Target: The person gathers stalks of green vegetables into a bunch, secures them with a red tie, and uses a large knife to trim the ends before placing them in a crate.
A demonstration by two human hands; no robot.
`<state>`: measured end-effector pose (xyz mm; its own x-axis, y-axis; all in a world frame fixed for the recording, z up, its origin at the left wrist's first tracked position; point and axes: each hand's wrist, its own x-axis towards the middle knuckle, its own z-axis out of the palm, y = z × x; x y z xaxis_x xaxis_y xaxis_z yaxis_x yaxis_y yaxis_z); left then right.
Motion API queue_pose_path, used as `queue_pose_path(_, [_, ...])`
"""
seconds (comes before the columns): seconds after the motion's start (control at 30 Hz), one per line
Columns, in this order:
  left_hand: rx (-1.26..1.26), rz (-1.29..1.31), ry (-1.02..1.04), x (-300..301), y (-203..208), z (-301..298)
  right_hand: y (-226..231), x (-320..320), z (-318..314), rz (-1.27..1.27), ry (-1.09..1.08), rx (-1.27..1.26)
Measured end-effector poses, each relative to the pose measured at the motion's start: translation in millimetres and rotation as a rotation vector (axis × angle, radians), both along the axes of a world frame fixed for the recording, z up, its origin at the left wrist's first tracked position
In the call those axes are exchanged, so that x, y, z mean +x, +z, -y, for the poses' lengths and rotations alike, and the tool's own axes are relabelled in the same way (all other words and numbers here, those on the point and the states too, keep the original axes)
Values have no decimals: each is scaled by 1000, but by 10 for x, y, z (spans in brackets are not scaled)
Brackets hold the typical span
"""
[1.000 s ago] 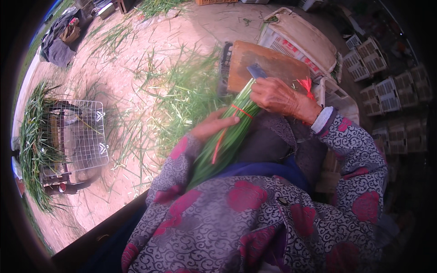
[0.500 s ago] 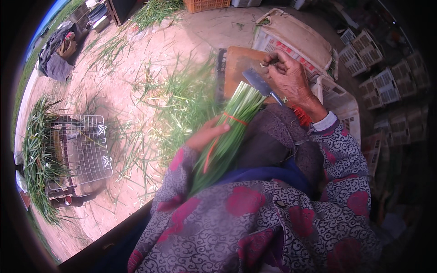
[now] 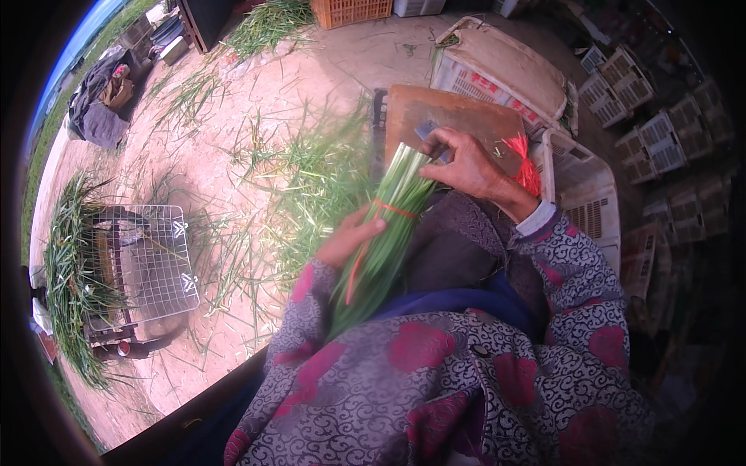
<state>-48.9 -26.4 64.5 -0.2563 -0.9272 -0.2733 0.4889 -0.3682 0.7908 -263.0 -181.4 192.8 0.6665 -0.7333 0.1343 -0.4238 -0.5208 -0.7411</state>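
A bunch of long green chives (image 3: 404, 186) lies slanted over my lap, its pale cut ends pointing away from me. Round its upper part runs a red band, and a second red strip shows lower down. The fingers of my left hand (image 3: 350, 237) wrap the bunch from the left, just below the upper band. My right hand (image 3: 468, 167) is closed on a knife beside the pale ends; only a bit of its dark bluish blade (image 3: 426, 128) shows past the fingers, and the handle is hidden.
Ahead stands a brown board (image 3: 458, 109) with red ties (image 3: 527, 165) at its right edge. White crates (image 3: 583, 198) are to the right. Loose green trimmings (image 3: 295, 179) litter the ground. At left, chives (image 3: 74, 279) lie by a wire rack (image 3: 159, 260). An orange crate (image 3: 351, 11) is far off.
My right hand has come down and left onto the pale ends of the bunch. The blade, plainly seen before, is now mostly behind the fingers. The red ties have come into view.
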Motion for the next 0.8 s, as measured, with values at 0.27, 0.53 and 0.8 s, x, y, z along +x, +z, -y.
queue_pose_path(0.27, [-6,54,-44,-15,-96,20,28,-35,-17,54,38,52])
queue_pose_path(0.53, [17,-18,-66,1,-90,7,76,6,119,-5,-245,-291])
queue_pose_path(0.8, [-13,-32,-54,-6,-164,-10,239,-52,19,-5,103,24])
